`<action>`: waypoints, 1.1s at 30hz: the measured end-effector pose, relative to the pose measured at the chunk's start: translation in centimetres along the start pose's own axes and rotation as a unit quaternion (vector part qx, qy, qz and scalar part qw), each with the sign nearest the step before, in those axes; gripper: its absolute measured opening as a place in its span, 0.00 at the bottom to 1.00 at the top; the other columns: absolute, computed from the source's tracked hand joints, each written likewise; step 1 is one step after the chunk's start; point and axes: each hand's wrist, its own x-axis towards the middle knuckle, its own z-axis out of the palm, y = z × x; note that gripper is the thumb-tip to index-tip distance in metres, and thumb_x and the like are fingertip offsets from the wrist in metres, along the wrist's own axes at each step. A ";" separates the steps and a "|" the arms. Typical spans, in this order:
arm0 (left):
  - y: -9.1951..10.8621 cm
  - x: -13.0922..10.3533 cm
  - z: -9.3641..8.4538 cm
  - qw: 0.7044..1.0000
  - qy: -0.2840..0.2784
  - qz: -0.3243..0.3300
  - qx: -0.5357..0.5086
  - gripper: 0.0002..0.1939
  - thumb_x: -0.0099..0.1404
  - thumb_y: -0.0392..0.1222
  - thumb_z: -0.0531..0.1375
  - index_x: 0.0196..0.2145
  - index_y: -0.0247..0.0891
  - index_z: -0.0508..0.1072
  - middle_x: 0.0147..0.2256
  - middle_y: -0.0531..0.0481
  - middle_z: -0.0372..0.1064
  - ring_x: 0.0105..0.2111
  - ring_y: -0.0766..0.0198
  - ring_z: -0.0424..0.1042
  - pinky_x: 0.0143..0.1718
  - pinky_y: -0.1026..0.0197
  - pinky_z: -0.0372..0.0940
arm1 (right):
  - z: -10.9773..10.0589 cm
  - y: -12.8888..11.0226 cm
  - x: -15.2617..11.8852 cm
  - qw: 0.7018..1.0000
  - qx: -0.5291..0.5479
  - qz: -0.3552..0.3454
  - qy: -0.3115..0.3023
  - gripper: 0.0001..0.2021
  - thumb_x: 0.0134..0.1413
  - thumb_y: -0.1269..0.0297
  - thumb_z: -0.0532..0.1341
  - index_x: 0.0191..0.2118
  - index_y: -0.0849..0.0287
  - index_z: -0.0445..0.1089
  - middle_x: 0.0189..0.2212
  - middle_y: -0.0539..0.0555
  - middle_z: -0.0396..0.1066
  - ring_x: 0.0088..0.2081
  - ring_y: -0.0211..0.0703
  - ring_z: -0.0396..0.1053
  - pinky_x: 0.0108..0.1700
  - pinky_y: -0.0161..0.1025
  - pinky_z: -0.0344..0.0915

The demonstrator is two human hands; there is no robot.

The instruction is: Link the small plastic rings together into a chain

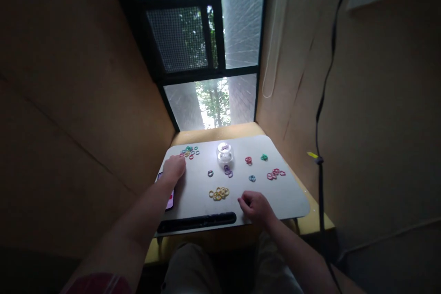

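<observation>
My left hand point(174, 167) is at the far left of the white tabletop point(193, 179), its curled fingers against the near edge of a mixed-colour heap of small elastic bands point(189, 151). The back of the hand hides whatever its fingertips pinch. My right hand point(255, 205) rests in a loose fist near the front edge, with nothing visible in it. Just left of it lies a cluster of yellow bands point(219, 194). Further back are purple bands point(228, 171), a dark band point(210, 173), blue bands point(252, 178), red bands point(248, 161), green bands point(264, 157) and pinkish-red bands point(275, 174).
A clear rounded container point(225, 154) stands at the back middle. Partly under my left forearm lies a phone point(170, 201). A black ledge point(198, 223) runs along the front edge. Walls flank the table, a window point(213, 101) is behind it, and a black cable point(321, 183) hangs at right.
</observation>
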 end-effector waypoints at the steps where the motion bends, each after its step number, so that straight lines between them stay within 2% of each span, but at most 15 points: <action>1: 0.1 -0.2 -0.1 1.000 0.006 0.004 0.002 0.17 0.65 0.39 0.49 0.40 0.31 0.76 0.43 0.31 0.73 0.43 0.46 0.71 0.41 0.53 0.64 | 0.0 -0.1 0.0 1.000 -0.001 0.001 0.006 0.15 0.54 0.62 0.57 0.19 0.58 0.61 0.17 0.47 0.62 0.21 0.34 0.57 0.26 0.32 0.50; 3: 0.5 -0.7 -0.4 1.000 0.017 -0.006 -0.019 0.15 0.63 0.41 0.51 0.39 0.32 0.75 0.42 0.33 0.73 0.42 0.48 0.71 0.40 0.55 0.63 | -0.1 -0.3 0.0 1.000 -0.005 0.002 0.016 0.14 0.53 0.63 0.58 0.19 0.59 0.62 0.17 0.47 0.63 0.21 0.33 0.57 0.26 0.33 0.49; 6: 1.9 -2.3 -1.2 0.991 0.039 -0.018 -0.125 0.14 0.63 0.44 0.51 0.36 0.35 0.73 0.36 0.40 0.75 0.35 0.55 0.72 0.35 0.59 0.62 | -0.2 -0.5 0.0 1.000 -0.004 0.008 0.018 0.14 0.53 0.62 0.58 0.19 0.59 0.63 0.17 0.47 0.64 0.21 0.33 0.57 0.25 0.32 0.49; 8: 3.6 -4.4 -1.9 0.975 0.055 0.011 -0.213 0.13 0.64 0.48 0.52 0.33 0.37 0.71 0.32 0.45 0.74 0.30 0.58 0.71 0.31 0.61 0.60 | -0.3 -0.6 -0.1 1.000 0.001 0.014 0.016 0.13 0.54 0.62 0.58 0.20 0.58 0.65 0.18 0.47 0.66 0.21 0.33 0.58 0.26 0.32 0.50; 11: 7.1 -8.8 -2.4 0.939 0.078 0.061 -0.328 0.12 0.63 0.50 0.54 0.31 0.40 0.70 0.29 0.50 0.74 0.28 0.62 0.70 0.29 0.63 0.60 | -0.5 -0.7 -0.2 1.000 0.020 0.018 0.004 0.08 0.53 0.62 0.60 0.26 0.57 0.71 0.21 0.48 0.70 0.23 0.34 0.62 0.27 0.32 0.54; 12: 8.4 -10.4 -2.3 0.926 0.081 0.071 -0.361 0.12 0.63 0.50 0.54 0.31 0.40 0.70 0.28 0.51 0.74 0.27 0.63 0.70 0.29 0.63 0.60 | -0.6 -0.7 -0.1 0.999 0.033 0.017 -0.007 0.06 0.52 0.61 0.61 0.30 0.56 0.73 0.23 0.48 0.71 0.24 0.34 0.63 0.27 0.31 0.55; 14: 10.8 -13.2 -1.6 0.899 0.067 0.091 -0.424 0.11 0.63 0.50 0.55 0.31 0.40 0.70 0.28 0.52 0.74 0.26 0.64 0.70 0.28 0.64 0.61 | -0.5 -0.7 0.3 0.997 0.071 0.011 -0.031 0.09 0.52 0.61 0.62 0.39 0.55 0.74 0.26 0.48 0.73 0.25 0.35 0.65 0.28 0.31 0.57; 17: 13.6 -15.6 -0.1 0.866 0.058 0.100 -0.486 0.11 0.63 0.49 0.54 0.32 0.40 0.70 0.29 0.52 0.74 0.26 0.64 0.71 0.29 0.64 0.63 | -0.1 -0.6 1.4 0.990 0.127 0.003 -0.064 0.15 0.52 0.60 0.63 0.46 0.57 0.73 0.32 0.50 0.75 0.27 0.35 0.67 0.30 0.31 0.61; 19: 14.8 -15.9 1.0 0.864 0.074 0.083 -0.492 0.10 0.63 0.48 0.55 0.31 0.40 0.70 0.27 0.52 0.73 0.26 0.64 0.70 0.29 0.63 0.62 | 0.3 -0.5 2.0 0.987 0.140 -0.011 -0.078 0.10 0.53 0.63 0.62 0.40 0.59 0.75 0.31 0.51 0.75 0.28 0.36 0.68 0.31 0.31 0.62; 22: 15.4 -15.5 2.0 0.857 0.100 0.048 -0.504 0.10 0.62 0.47 0.55 0.30 0.39 0.70 0.27 0.51 0.73 0.29 0.62 0.71 0.33 0.62 0.64 | 0.8 -0.3 2.5 0.986 0.144 -0.008 -0.079 0.06 0.54 0.66 0.61 0.32 0.60 0.76 0.27 0.50 0.75 0.28 0.36 0.68 0.31 0.31 0.61; 28: 15.2 -15.2 2.9 0.849 0.078 0.020 -0.522 0.10 0.61 0.47 0.56 0.30 0.39 0.71 0.28 0.51 0.73 0.29 0.63 0.71 0.33 0.62 0.65 | 1.2 -0.1 2.0 0.990 0.133 -0.002 -0.054 0.07 0.54 0.67 0.60 0.31 0.60 0.75 0.25 0.49 0.74 0.26 0.35 0.68 0.29 0.30 0.60; 33: 15.3 -15.1 3.7 0.775 0.025 0.029 -0.631 0.10 0.62 0.44 0.53 0.32 0.38 0.72 0.33 0.49 0.76 0.29 0.65 0.74 0.31 0.64 0.69 | 1.3 0.0 1.5 0.991 0.133 0.001 -0.029 0.09 0.56 0.64 0.59 0.32 0.60 0.76 0.25 0.50 0.75 0.26 0.36 0.68 0.29 0.31 0.59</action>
